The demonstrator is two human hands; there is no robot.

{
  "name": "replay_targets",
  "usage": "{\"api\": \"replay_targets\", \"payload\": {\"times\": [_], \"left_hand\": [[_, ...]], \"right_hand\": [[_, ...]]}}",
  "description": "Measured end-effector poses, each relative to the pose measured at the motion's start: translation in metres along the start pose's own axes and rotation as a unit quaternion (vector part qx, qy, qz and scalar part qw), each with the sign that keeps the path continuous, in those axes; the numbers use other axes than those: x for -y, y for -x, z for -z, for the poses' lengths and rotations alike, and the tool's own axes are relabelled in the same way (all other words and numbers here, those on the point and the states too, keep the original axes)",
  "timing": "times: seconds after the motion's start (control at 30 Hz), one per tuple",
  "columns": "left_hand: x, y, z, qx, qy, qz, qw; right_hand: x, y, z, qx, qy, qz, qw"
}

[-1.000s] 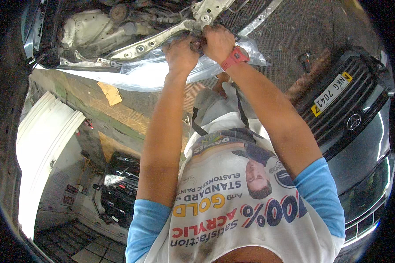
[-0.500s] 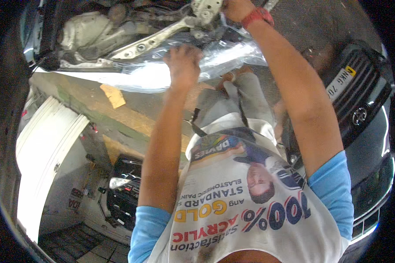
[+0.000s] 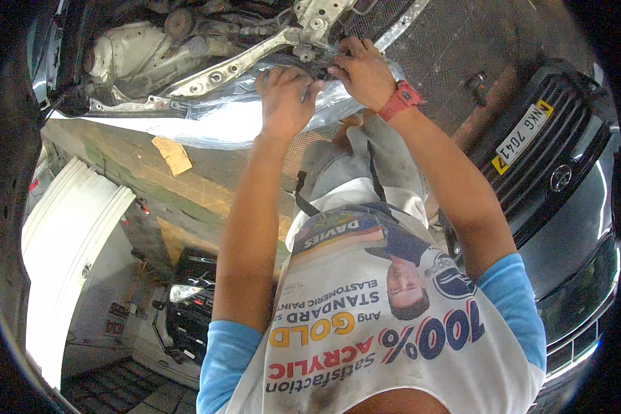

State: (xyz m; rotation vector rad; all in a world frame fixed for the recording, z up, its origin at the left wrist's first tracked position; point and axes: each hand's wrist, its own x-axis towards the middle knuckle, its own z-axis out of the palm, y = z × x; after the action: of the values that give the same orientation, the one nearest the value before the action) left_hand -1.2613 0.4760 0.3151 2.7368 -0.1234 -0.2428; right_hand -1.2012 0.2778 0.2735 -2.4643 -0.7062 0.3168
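Observation:
Glossy see-through plastic film [image 3: 221, 127] lies bunched along the outer edge of an opened car front, beside a pale metal beam [image 3: 231, 69] with holes in it. My left hand [image 3: 285, 103] is closed on the film near the beam's end, fingers curled over and thumb toward the right. Just right of it, my right hand [image 3: 367, 77], with a red watch [image 3: 400, 101] at the wrist, has its fingers bent together by a small dark part under the bracket [image 3: 317, 24]. What its fingertips pinch is hidden.
A black car [image 3: 559, 179] with a slatted grille stands close on my right. Another dark car [image 3: 190, 303] is at the lower left, near a white roll-up door [image 3: 76, 255]. Yellowish paper [image 3: 172, 155] lies on the floor. A dark tool-like object [image 3: 476, 90] lies at the upper right.
My right hand has come down and left from the upper bracket to beside my left hand. The left hand stays on the film, its thumb now toward the right hand.

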Motion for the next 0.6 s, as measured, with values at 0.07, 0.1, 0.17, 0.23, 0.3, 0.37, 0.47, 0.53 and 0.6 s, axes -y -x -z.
{"api": "replay_targets", "payload": {"times": [0.07,0.1,0.17,0.23,0.3,0.37,0.47,0.53,0.6], "left_hand": [[-0.006,0.000,0.000,0.006,-0.007,0.023,1.000],[-0.012,-0.004,0.002,0.019,-0.020,0.040,0.999],[-0.018,-0.007,-0.001,0.021,-0.041,0.059,0.997],[-0.019,-0.008,-0.007,-0.001,-0.058,0.065,0.996],[-0.020,-0.011,-0.008,0.019,-0.071,0.078,0.994],[-0.020,-0.012,-0.006,0.035,-0.073,0.092,0.992],[-0.020,-0.012,-0.004,0.068,-0.080,0.118,0.987],[-0.022,-0.013,-0.004,0.106,-0.112,0.139,0.978],[-0.022,-0.015,-0.003,0.135,-0.107,0.145,0.974]], "right_hand": [[0.000,-0.003,-0.002,-0.011,-0.001,0.003,1.000],[0.002,-0.003,-0.001,-0.007,0.005,-0.003,1.000],[0.007,-0.001,0.001,0.002,0.016,-0.012,1.000],[0.007,-0.005,-0.003,-0.015,0.010,-0.021,1.000],[0.005,-0.007,-0.005,-0.013,0.018,-0.024,0.999],[0.003,-0.010,-0.004,0.009,0.039,-0.017,0.999],[0.007,-0.014,-0.003,0.075,0.052,-0.028,0.995],[0.007,-0.015,-0.005,0.048,0.062,-0.015,0.997],[0.010,-0.019,-0.005,0.047,0.080,-0.011,0.996]]}}
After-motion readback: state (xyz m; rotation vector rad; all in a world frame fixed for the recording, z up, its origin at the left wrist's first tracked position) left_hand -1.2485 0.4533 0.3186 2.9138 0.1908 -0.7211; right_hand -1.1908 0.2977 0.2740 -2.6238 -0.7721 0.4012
